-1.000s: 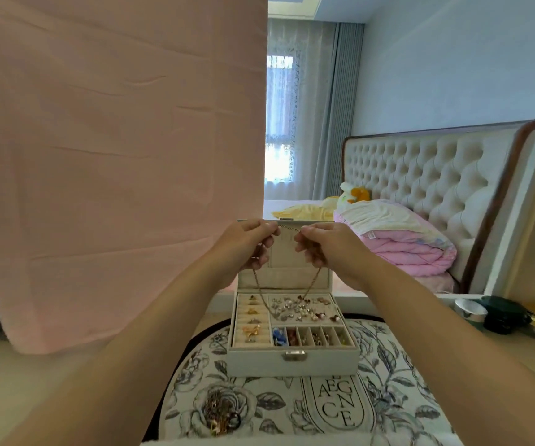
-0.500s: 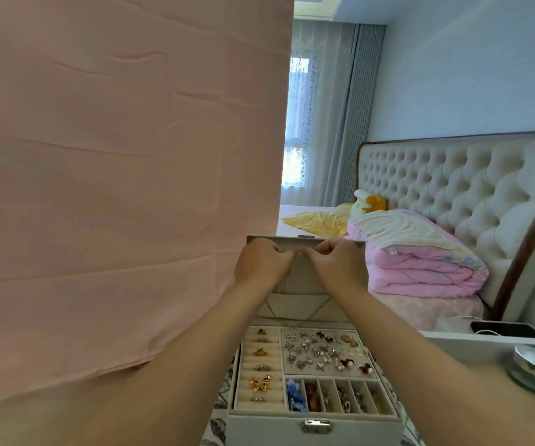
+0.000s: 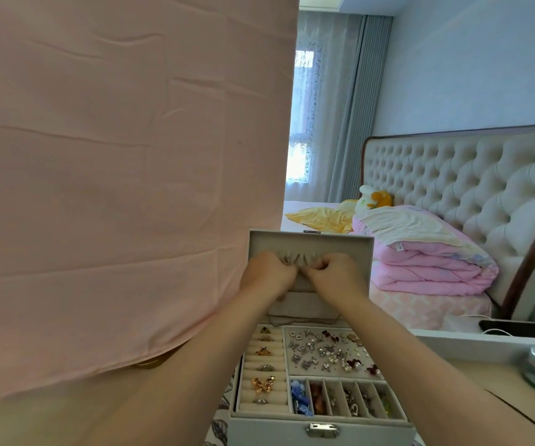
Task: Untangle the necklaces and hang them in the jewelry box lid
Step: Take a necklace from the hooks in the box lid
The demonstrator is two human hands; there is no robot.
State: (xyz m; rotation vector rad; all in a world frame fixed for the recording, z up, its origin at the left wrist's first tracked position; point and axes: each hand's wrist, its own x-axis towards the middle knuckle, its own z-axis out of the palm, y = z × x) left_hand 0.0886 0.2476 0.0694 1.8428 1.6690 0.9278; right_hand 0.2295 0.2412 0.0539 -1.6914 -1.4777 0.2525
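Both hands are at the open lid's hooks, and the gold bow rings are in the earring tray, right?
No. Head view: the gold bow rings sit in the ring rolls, beside the earring tray. Left hand and right hand are at the lid hooks.

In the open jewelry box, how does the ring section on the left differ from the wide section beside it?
The ring section is narrow, with padded rolls; the wide section is flat. The ring section holds few pieces in one column; the wide section holds many small ones, scattered. Both have pale lining.
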